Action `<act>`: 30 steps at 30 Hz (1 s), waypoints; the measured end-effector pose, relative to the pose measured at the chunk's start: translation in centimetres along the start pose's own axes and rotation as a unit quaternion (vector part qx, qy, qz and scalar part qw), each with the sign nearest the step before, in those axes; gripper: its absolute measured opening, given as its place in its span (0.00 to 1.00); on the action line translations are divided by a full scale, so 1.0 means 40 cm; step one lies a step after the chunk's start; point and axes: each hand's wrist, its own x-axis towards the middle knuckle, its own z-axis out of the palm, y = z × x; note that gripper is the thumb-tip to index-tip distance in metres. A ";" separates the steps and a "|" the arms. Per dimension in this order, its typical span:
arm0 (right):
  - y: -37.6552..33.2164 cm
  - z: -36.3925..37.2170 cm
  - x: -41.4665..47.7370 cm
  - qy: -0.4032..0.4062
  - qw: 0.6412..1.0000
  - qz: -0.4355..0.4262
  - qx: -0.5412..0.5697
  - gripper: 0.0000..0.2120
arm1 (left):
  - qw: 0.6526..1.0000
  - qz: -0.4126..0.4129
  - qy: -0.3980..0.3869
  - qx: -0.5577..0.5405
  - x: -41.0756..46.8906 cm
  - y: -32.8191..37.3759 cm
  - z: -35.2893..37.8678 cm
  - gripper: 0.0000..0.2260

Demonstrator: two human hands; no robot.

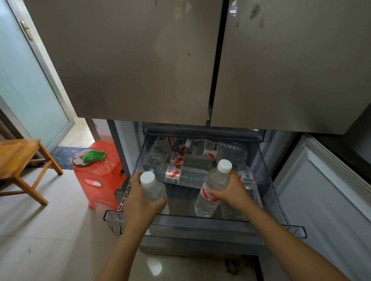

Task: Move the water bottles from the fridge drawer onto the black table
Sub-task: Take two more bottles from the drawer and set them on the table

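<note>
Left hand (140, 198) is gripping a bottle (151, 186) round its body, with the white cap pointing up toward the camera and the long axis near upright. Right hand (230, 191) is gripping a second bottle (213, 188) at the shoulder and label. This one is tilting, cap up and to the right, base down and to the left inside the drawer (111, 217).

Both held bottles are sitting over the front part of the open drawer, the left one at the front-left corner and the right one right of middle. Bases are probably off the drawer floor, but the clear plastic is making that hard to judge.

The spare bottles (182, 175) are lying on their sides beyond the hands toward the back, long axes mostly running across the drawer. One more is lying just under the right hand along the right wall.

Both hands are full, so the coming move is looking like a straight lift up over the front wall and then a carry. The black table is not in view, so which way to turn is not readable here. The fridge doors (133, 57) are overhanging the drawer's back, so the clear lift path is toward the person.
</note>
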 end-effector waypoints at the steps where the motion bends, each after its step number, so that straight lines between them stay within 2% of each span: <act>1: -0.003 0.000 -0.001 0.000 1.000 -0.002 0.000 0.34 | 1.000 -0.010 0.004 -0.020 0.000 -0.004 -0.003 0.35; 5: -0.043 0.002 -0.001 -0.017 1.000 -0.016 -0.002 0.39 | 0.992 -0.037 0.031 -0.121 0.011 0.017 -0.031 0.36; 10: -0.165 -0.020 -0.016 -0.026 0.993 -0.109 -0.038 0.33 | 0.980 0.054 0.067 -0.178 0.032 0.111 -0.122 0.35; 13: -0.269 -0.037 -0.030 -0.025 0.985 -0.168 0.006 0.33 | 0.957 0.086 0.158 -0.229 0.040 0.153 -0.198 0.38; 17: -0.393 -0.027 -0.051 -0.061 0.967 -0.241 0.062 0.34 | 0.890 0.101 0.293 -0.333 0.033 0.163 -0.302 0.33; 19: -0.441 -0.001 -0.050 -0.096 0.955 -0.269 0.073 0.34 | 0.871 0.076 0.360 -0.325 0.027 0.137 -0.350 0.31; 23: -0.515 0.107 -0.036 -0.195 0.927 -0.309 0.083 0.33 | 0.843 0.035 0.464 -0.272 -0.035 0.071 -0.438 0.34; 26: -0.541 0.201 -0.039 -0.272 0.902 -0.330 0.059 0.31 | 0.834 0.007 0.501 -0.232 -0.114 0.034 -0.480 0.30; 30: -0.578 0.327 -0.068 -0.369 0.858 -0.355 0.043 0.29 | 0.818 -0.075 0.552 -0.144 -0.247 0.018 -0.528 0.24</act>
